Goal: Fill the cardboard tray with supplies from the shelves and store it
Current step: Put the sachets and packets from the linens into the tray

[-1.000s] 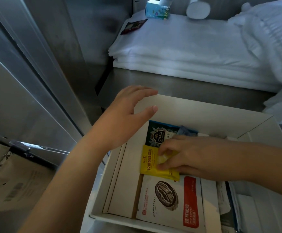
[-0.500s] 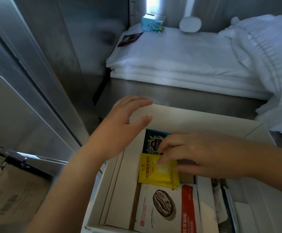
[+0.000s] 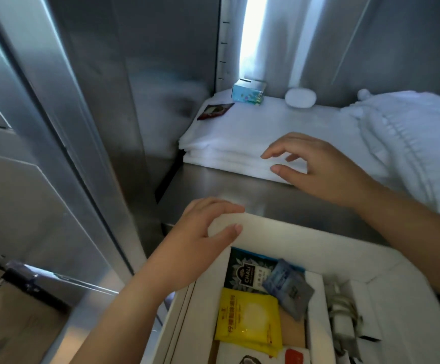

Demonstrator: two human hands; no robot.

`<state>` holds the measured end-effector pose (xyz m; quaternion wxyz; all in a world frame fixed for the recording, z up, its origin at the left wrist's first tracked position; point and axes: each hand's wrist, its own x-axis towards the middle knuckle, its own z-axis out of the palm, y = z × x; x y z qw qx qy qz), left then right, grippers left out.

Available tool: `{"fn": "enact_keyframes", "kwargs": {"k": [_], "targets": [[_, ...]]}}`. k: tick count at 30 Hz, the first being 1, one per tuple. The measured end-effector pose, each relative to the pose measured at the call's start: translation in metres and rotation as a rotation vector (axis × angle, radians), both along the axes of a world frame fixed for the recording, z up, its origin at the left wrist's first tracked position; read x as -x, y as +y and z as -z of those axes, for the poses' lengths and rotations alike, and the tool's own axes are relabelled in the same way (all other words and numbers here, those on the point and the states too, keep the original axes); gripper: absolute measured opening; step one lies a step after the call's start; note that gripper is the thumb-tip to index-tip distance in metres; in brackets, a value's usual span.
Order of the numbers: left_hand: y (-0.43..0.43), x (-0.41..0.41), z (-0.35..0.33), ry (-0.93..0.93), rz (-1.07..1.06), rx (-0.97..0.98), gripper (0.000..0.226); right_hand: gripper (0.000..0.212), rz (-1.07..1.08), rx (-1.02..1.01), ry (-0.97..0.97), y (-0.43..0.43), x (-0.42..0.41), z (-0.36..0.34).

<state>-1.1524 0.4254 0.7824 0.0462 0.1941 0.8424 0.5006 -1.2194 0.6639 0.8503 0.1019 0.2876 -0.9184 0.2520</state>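
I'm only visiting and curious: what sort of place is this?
Probably a hotel housekeeping store: folded white towels stacked on a stainless steel shelf, and a white cardboard tray holding a dark tea sachet and a yellow sachet.

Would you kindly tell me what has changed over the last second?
The right hand lifted off the yellow sachet and moved up toward the stack of folded white towels, holding nothing. The left hand dropped and now grips the far rim of the white cardboard tray. The sachet stayed put.

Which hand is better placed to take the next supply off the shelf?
Probably right: the right hand hovers open over the towels on the shelf, while the left hand grips the tray by its rim.
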Motion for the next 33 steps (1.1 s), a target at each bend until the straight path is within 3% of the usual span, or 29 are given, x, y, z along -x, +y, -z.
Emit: {"fn": "enact_keyframes", "kwargs": {"k": [9, 18, 33], "targets": [[-0.004, 0.011, 0.002, -0.107, 0.034, -0.124, 0.019, 0.045, 0.067, -0.196, -0.051, -0.03, 0.105, 0.023], [0.0, 0.008, 0.001, -0.132, -0.002, -0.155, 0.018, 0.061, 0.135, -0.246, -0.098, -0.056, 0.182, 0.036], [0.002, 0.006, -0.001, -0.128, -0.025, -0.183, 0.017, 0.056, 0.132, -0.396, -0.014, -0.064, 0.196, 0.036]]}}
